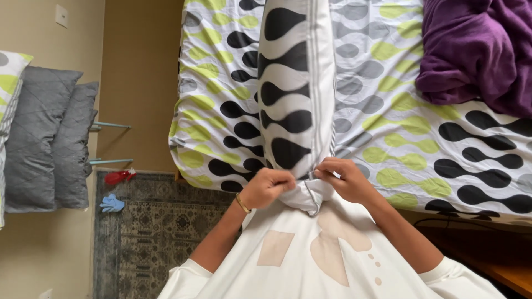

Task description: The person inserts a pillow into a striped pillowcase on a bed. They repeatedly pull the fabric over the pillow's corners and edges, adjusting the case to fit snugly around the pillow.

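Observation:
A long pillow (292, 83) in a white cover with black wavy blobs stands on end in front of me, its lower end against my white shirt. My left hand (267, 185) is closed on the bunched open end of the pillowcase (309, 196). My right hand (343, 177) pinches the same edge from the other side. A gold bracelet sits on my left wrist. The two hands are almost touching, just below the pillow's bottom corner.
Behind the pillow lies a bed (388, 127) with a white sheet patterned in black, grey and green blobs. A purple blanket (479, 50) is heaped on it. Grey quilted pillows (50, 138) stand at the left. A patterned rug (149, 232) carries small red and blue items.

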